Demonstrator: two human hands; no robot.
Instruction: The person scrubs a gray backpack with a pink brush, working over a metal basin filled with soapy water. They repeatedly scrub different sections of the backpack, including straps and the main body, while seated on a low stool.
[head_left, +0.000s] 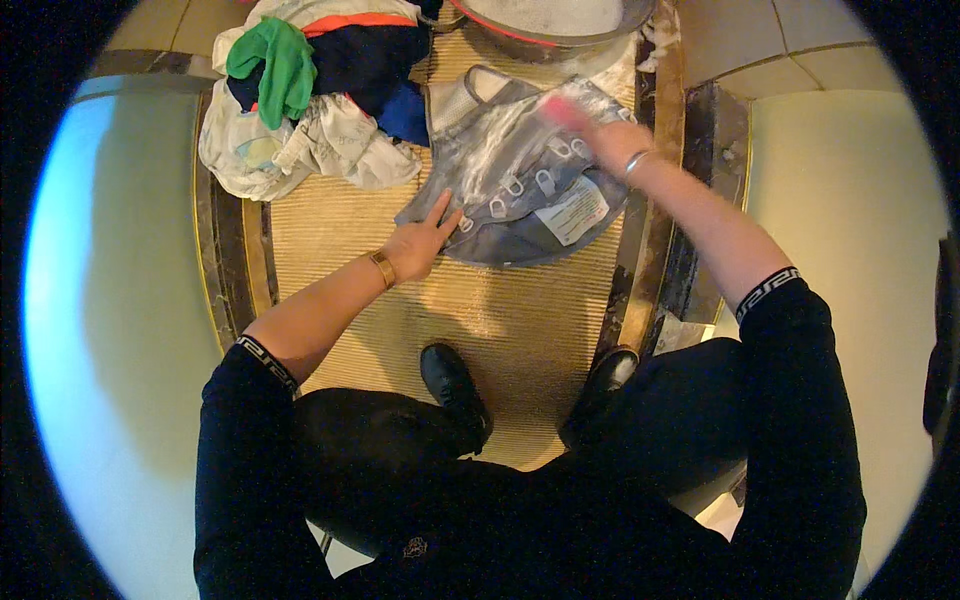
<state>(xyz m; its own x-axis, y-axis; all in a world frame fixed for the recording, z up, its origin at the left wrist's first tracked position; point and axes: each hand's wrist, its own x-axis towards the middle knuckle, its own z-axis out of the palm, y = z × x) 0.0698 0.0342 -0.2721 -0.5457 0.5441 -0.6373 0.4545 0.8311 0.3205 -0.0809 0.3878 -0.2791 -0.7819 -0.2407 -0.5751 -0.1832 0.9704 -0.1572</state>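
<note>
A wet grey fabric piece (517, 180) with white plastic loops and a white label (574, 211) bearing writing lies spread on the ribbed floor, streaked with suds. My left hand (420, 238) presses on its lower left edge, fingers spread, holding nothing. Over the upper right part of the fabric, my right hand (616, 142) grips a pink object (564, 112), probably a scrubbing brush; motion blur hides its exact shape and whether it touches the cloth.
A basin (517, 46) of sudsy water with a red rim line stands at the top. Heaped at the upper left are white garments (352, 146), dark blue cloth (367, 64) and a green cloth (281, 71). Dark stone edging (652, 225) runs along both sides; my black shoes (454, 382) are below the fabric.
</note>
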